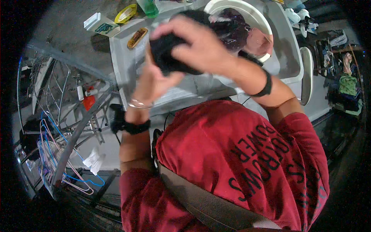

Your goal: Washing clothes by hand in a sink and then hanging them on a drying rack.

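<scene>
A bunched black cloth (168, 52) is held between both hands over the left part of a grey wash sink. My left hand (156, 78) supports it from below and the left side, its fingers partly hidden by the cloth. Across its top and right side lies my right hand (197, 43), blurred, with fingers bent over the fabric. A white round basin (268, 24) at the right of the sink holds wet dark clothes (233, 32) and a pinkish cloth (259, 42). Dark fabric also shows behind my right hand.
A wooden scrub brush (137, 38) lies at the sink's (116, 63) upper left. Beyond that corner stand a white carton-like container (101, 25), a yellow dish (126, 14) and a green container (149, 8). Clothes hangers (63, 156) and a metal rack (55, 87) are at the left.
</scene>
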Demonstrator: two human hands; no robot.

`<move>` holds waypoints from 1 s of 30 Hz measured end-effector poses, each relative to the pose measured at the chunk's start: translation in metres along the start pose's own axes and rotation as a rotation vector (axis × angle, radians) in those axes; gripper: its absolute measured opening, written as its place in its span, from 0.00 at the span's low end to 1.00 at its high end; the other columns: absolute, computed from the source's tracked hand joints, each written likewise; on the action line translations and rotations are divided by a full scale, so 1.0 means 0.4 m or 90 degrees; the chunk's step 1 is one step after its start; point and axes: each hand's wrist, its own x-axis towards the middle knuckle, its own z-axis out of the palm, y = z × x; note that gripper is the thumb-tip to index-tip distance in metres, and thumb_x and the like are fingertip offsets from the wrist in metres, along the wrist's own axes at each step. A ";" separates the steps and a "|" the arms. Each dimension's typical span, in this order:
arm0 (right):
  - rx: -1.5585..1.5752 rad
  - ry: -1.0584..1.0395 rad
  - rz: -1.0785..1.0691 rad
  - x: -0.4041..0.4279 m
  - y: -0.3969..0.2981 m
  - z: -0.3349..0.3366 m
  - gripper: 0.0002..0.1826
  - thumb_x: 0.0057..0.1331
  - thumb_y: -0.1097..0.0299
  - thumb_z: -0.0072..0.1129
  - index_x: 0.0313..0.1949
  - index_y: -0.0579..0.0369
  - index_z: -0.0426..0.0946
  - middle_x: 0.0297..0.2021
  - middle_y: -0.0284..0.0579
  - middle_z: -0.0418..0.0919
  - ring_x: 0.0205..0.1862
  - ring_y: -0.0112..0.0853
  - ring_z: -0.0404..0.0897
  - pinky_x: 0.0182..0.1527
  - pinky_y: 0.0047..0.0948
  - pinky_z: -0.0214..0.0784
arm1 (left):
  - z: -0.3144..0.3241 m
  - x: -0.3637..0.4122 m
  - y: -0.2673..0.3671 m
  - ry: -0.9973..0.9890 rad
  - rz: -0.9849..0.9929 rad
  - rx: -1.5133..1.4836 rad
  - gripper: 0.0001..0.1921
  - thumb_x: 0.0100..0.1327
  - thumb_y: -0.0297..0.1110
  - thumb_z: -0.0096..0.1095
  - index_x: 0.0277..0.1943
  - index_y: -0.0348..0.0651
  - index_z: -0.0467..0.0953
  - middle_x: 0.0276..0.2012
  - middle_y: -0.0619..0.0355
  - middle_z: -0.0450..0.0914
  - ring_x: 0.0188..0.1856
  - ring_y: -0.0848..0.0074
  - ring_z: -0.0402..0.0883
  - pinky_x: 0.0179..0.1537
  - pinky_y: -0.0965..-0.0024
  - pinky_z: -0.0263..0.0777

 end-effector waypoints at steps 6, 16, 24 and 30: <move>0.076 -0.139 0.104 -0.160 0.108 0.109 0.28 0.47 0.73 0.60 0.50 0.51 0.65 0.45 0.47 0.68 0.49 0.39 0.69 0.52 0.33 0.61 | 0.074 -0.114 -0.239 0.126 -0.345 -0.361 0.27 0.46 0.27 0.63 0.52 0.41 0.66 0.44 0.61 0.73 0.46 0.76 0.72 0.47 0.74 0.66; 0.111 -0.032 0.243 -0.209 0.327 0.220 0.38 0.41 0.68 0.64 0.54 0.54 0.61 0.48 0.58 0.65 0.46 0.51 0.70 0.51 0.36 0.63 | 0.019 -0.041 -0.022 -0.165 -0.166 -0.335 0.23 0.41 0.21 0.65 0.44 0.44 0.67 0.38 0.66 0.70 0.43 0.83 0.67 0.46 0.79 0.61; -0.174 0.132 0.011 -0.055 0.215 0.095 0.19 0.43 0.76 0.60 0.39 0.56 0.72 0.39 0.49 0.72 0.42 0.42 0.73 0.45 0.31 0.66 | -0.130 -0.143 -0.242 0.066 -0.218 -0.294 0.14 0.59 0.33 0.48 0.48 0.46 0.68 0.36 0.68 0.70 0.36 0.87 0.68 0.30 0.80 0.64; -0.153 -0.335 0.232 -0.235 0.185 0.250 0.16 0.49 0.75 0.55 0.40 0.59 0.72 0.48 0.51 0.66 0.47 0.47 0.70 0.45 0.37 0.67 | -0.162 -0.294 -0.563 0.063 -0.488 -0.322 0.18 0.52 0.26 0.53 0.49 0.44 0.70 0.44 0.60 0.73 0.38 0.76 0.73 0.36 0.74 0.67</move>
